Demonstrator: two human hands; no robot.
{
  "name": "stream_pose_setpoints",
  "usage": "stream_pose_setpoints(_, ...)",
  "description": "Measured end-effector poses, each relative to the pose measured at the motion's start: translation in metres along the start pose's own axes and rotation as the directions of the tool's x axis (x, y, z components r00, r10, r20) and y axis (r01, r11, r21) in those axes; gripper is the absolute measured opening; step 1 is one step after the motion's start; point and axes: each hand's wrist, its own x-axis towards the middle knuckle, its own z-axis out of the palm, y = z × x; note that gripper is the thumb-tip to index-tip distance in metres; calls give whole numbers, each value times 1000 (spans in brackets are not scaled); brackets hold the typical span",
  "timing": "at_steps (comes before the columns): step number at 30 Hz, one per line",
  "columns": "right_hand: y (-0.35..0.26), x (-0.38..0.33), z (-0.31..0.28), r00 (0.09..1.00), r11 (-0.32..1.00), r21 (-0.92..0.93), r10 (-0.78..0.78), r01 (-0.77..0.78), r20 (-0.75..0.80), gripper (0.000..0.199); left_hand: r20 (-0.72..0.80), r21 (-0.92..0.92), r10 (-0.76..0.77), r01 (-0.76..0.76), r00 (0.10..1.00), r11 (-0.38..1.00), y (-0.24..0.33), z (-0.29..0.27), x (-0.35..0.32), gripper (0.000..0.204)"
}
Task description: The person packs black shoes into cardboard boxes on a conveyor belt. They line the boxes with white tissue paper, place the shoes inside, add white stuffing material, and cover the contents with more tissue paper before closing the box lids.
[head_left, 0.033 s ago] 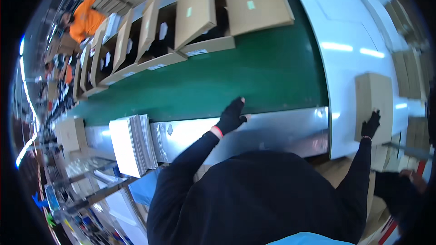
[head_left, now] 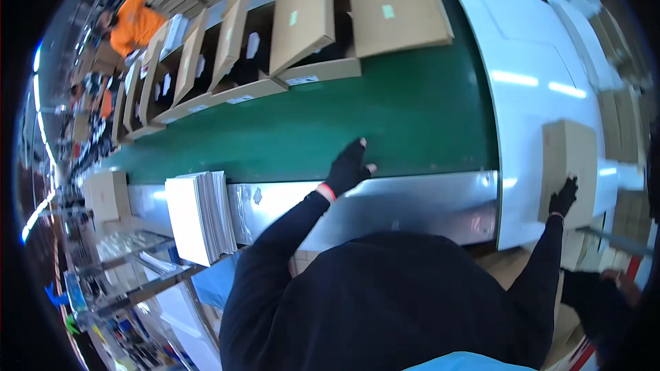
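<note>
Our right hand (head_left: pixel 564 196) sits on the lower edge of a flat closed cardboard box (head_left: pixel 568 165) lying on the white machine housing (head_left: pixel 522 62) at the right end of the line. The box runs long axis away from us, its far end pointing up the housing, and the hand meets it at the near short end, so the box lies straight ahead of the fingers. Grip: gloved fingers spread and laid against the near edge, looks like contact more than a closed clasp; we cannot tell if the thumb is hooked under. Our left hand (head_left: pixel 349 167) is well apart from the box, resting at the near edge of the green conveyor belt (head_left: pixel 330 124), fingers loosely curled, nothing in it, palm down where belt meets the metal side rail (head_left: pixel 412 199). Right hand is clearly the nearer one to the box. Left of our left hand, a stack of white sheets (head_left: pixel 199 216) stands on the rail. Open cardboard cartons (head_left: pixel 302 20) with raised flaps line the far side of the belt; a person in orange (head_left: pixel 134 24) works further up.
</note>
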Motion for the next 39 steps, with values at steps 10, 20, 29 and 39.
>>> stream_pose_setpoints(10,-91,57,-18,946,915,-347,275,-204,169,93,-322,505,40,136,946,852,-116,-106,185,55)
stream_pose_setpoints(20,-260,-16,-118,867,769,478,-192,424,-460,67,55,303,144,-154,988,940,35,-103,39,13)
stream_pose_setpoints(29,-279,-81,-237,880,655,587,-354,476,-317,40,22,-132,-9,12,1000,991,103,-114,-111,21)
stream_pose_setpoints(39,-373,-261,-228,572,298,870,-820,393,23,37,-68,320,-24,44,997,946,85,-76,-75,74)
